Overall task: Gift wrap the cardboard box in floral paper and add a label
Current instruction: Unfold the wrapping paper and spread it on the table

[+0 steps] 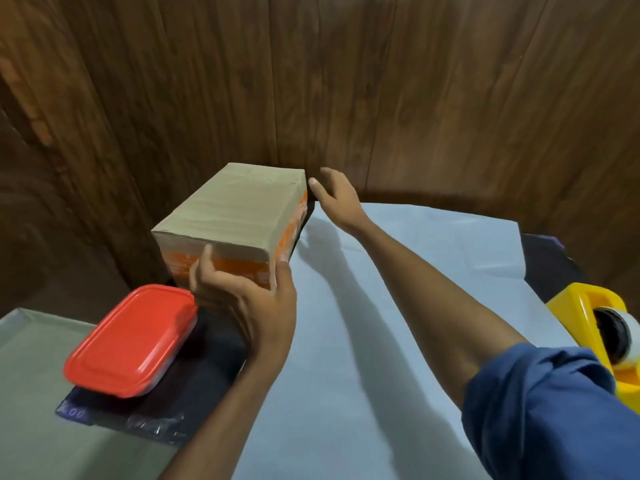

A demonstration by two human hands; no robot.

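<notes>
Head view. Cardboard box [230, 216] at centre-left, standing past the left edge of the white paper sheet [398, 306]. Left hand [247, 299] at 6 o'clock of box, fingers spread and curled round the near end, thumb on the near right corner. Right hand [334, 199] at 3 o'clock of box's far corner, fingers relaxed, holding nothing, just beside the box; contact not clear. Red-lidded container [133, 341] at 7 o'clock, yellow tape dispenser [588, 327] at 4 o'clock.

The cardboard box [232, 216] is plain tan on top, with orange print at the left hand's [249, 303] fingertips. The paper [398, 271] shows plain white; the container's lid [130, 341] is red, the tape dispenser [595, 330] yellow, the sleeve [554, 410] blue.
</notes>
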